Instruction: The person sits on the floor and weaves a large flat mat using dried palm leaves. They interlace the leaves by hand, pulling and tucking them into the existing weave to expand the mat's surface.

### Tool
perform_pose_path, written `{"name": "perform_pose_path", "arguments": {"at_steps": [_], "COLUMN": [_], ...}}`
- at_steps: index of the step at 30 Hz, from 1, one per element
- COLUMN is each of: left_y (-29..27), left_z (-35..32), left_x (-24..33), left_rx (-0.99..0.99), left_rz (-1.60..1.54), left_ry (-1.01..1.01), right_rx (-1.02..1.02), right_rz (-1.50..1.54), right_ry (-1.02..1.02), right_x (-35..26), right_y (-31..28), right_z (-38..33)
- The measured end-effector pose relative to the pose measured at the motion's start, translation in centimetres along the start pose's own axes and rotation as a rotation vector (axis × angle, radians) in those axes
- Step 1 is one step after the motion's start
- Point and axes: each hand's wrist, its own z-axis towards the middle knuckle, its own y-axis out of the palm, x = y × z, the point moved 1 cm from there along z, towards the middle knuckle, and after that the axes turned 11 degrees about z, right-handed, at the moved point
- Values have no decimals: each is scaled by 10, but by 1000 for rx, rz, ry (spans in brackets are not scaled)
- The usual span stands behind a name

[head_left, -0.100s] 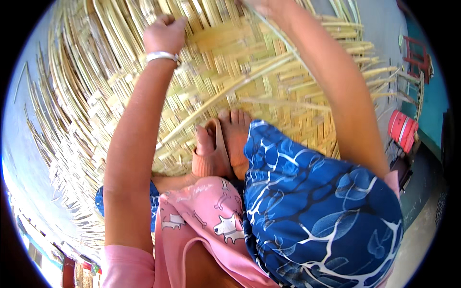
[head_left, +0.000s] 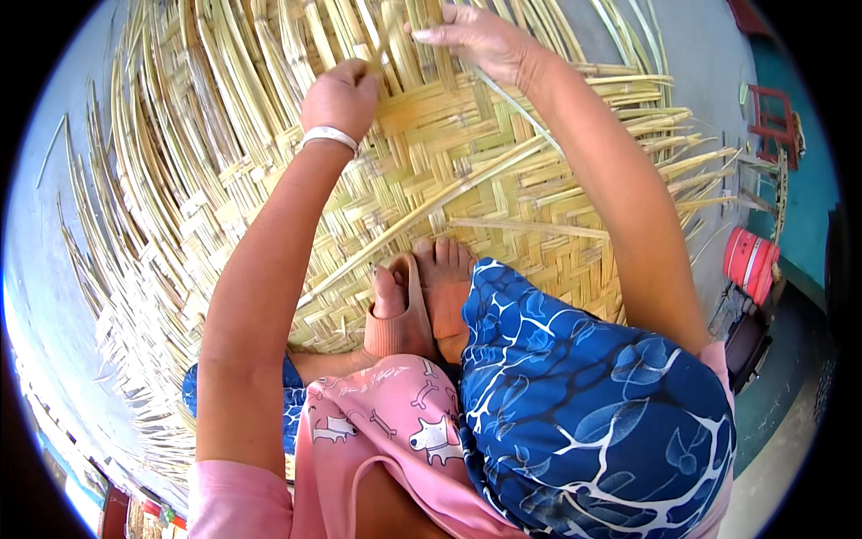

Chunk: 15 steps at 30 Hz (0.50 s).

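The camera sits on my head, the left one of a side-by-side pair, and looks steeply down past my chest. My pink T-shirt printed with white dogs [head_left: 359, 485] and the dark blue, white-veined cloth over my leg [head_left: 593, 404] are nearest the lens, filling the lower part. My forearms rise from below, and my hands [head_left: 341, 101] lie farther off, near the top edge, over the pale yellow mat of woven flat strips [head_left: 503, 175]. The wide fisheye takes in the grey floor [head_left: 705, 72] on both sides and bends the teal wall [head_left: 815, 216] at my right, inside a round black border.
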Motion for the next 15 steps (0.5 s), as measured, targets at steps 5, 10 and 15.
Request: {"name": "perform_pose_path", "arguments": {"at_steps": [5,10,15], "left_y": [-8,-5,-4], "left_z": [9,30,28], "left_x": [7,3,4], "left_rx": [-176,-314,-269], "left_rz": [137,105,85], "left_ry": [230,186,143], "right_rx": [46,248,507], "right_rz": [-78,114,-196], "right_ry": [-25,-60,-163], "right_x": [9,17,27], "right_y": [-20,-31,-22], "right_z": [1,-11,-26]}}
